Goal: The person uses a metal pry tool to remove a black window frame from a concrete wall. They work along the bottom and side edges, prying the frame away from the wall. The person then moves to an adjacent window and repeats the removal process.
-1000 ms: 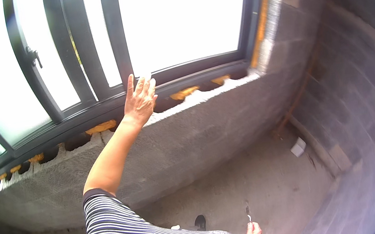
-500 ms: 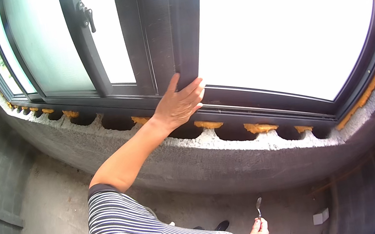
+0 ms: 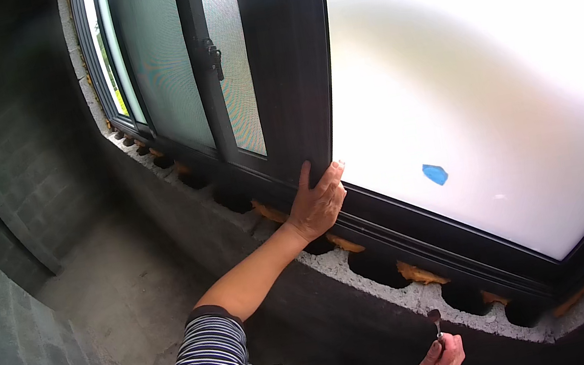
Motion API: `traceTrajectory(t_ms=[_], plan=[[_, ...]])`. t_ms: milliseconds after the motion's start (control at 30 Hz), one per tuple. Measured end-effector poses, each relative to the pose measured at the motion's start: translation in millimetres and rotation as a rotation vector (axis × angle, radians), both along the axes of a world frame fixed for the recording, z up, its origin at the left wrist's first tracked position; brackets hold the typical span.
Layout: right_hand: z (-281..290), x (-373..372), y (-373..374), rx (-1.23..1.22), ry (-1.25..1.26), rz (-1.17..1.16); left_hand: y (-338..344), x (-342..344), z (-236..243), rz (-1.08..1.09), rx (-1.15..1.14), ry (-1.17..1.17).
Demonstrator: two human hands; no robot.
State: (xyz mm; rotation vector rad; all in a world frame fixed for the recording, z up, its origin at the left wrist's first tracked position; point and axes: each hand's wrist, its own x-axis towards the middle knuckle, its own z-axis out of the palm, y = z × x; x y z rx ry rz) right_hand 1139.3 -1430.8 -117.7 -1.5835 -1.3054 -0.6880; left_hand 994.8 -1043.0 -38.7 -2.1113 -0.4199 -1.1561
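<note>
The left hand [image 3: 319, 199] lies spread against the smooth dark window frame [image 3: 295, 67] above it. Lower right, the right hand [image 3: 441, 362] pinches a small metal tool [image 3: 438, 327], tip upward, its dark end hard to make out. Between the hands run rough, hollow blocks [image 3: 386, 292] and lumpy orange foam [image 3: 421, 273].

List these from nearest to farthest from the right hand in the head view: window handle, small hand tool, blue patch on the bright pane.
1. Small hand tool: held in the right hand.
2. Blue patch: above the hand, slightly right, on the bright pane.
3. Window handle: far up and left, on a dark upright bar.
</note>
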Motion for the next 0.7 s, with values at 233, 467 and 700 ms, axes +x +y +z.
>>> traceTrajectory(t_ms=[233, 467, 700], plan=[[2, 38, 65, -0.015, 0.132, 0.003, 5, 1, -10, 0.001, -0.099, -0.031], [-2, 38, 76, 0.005, 0.025, -0.084, 49, -46, -5, 0.117, -0.041, -0.062], [0, 34, 76, -0.077, -0.017, -0.147, 83, -76, -3, 0.132, -0.044, -0.049]])
